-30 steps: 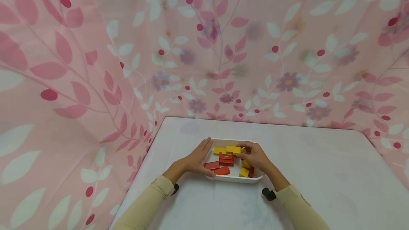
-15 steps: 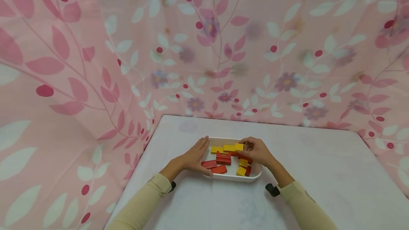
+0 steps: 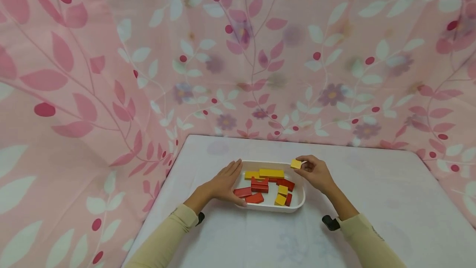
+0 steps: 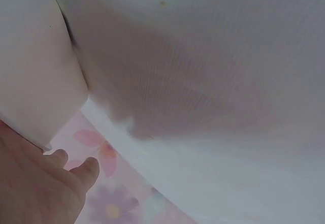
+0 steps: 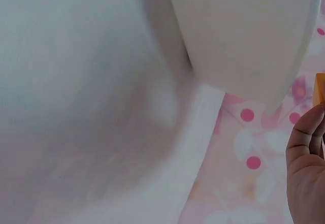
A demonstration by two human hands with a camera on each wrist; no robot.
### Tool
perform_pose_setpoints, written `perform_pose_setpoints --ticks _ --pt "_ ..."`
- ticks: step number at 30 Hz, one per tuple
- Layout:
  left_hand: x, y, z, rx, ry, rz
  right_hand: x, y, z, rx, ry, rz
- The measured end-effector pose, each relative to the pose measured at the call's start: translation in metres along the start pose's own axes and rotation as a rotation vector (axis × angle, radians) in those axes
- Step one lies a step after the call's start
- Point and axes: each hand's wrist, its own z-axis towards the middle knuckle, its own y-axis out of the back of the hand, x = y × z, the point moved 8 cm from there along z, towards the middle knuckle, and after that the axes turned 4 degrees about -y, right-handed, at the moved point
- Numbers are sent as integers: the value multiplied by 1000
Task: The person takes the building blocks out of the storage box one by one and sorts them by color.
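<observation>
Raised over the far right corner of the white tray point(image 3: 273, 208), a small yellow block point(image 3: 295, 164) is pinched between the fingertips and thumb of my right hand point(image 3: 316, 173). The right wrist view catches part of the same yellow block point(image 5: 320, 89) at its right edge. My left hand point(image 3: 223, 183) rests against the tray's left end, fingers extended along the rim and thumb at the near side. Inside the tray lie a long yellow block point(image 3: 271, 173), a red block with a curved notch point(image 3: 259, 183), a flat red block point(image 3: 242, 192) and a yellow cube point(image 3: 282, 190).
Several other red and yellow blocks lie in the tray, among them a red block point(image 3: 254, 198) near its front wall. The tray stands on a white-covered table point(image 3: 372, 202). Pink floral cloth point(image 3: 260, 73) hangs behind and to the left.
My right hand has lifted the small yellow block out of the tray, moving up and to the right. The left hand stays at the tray's left end.
</observation>
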Motion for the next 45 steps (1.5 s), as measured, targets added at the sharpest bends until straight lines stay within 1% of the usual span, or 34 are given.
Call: perform_pose_setpoints --ticks 2,5,9,11,15,18,24,28,34,37,41,45 --pt "1 0 0 -2 7 -4 -4 6 0 -26 2 -6" --pt "2 -1 -1 3 22 -7 -12 12 -1 -49 -24 -14" --pt "5 -3 -4 18 44 -5 -23 14 -2 -54 -63 -12" --pt "6 -3 -6 22 54 -1 -28 14 -3 -50 -69 -15" --pt "6 1 -8 11 67 -2 -36 17 -2 -70 -66 -50" --pt "6 2 -8 17 84 -2 -42 20 -1 -81 -74 -76" --pt "7 3 -9 32 117 -1 -53 22 1 -59 -90 -94" --pt "6 5 -10 26 110 4 -58 21 2 -44 -100 -97" --pt "6 5 -9 34 101 19 -66 17 6 3 -149 -123" --pt "5 6 -7 43 94 24 -70 17 7 3 -164 -131" --pt "4 7 -6 53 95 27 -73 15 10 16 -167 -150" --pt "4 7 -6 52 93 28 -73 13 11 52 -172 -177"
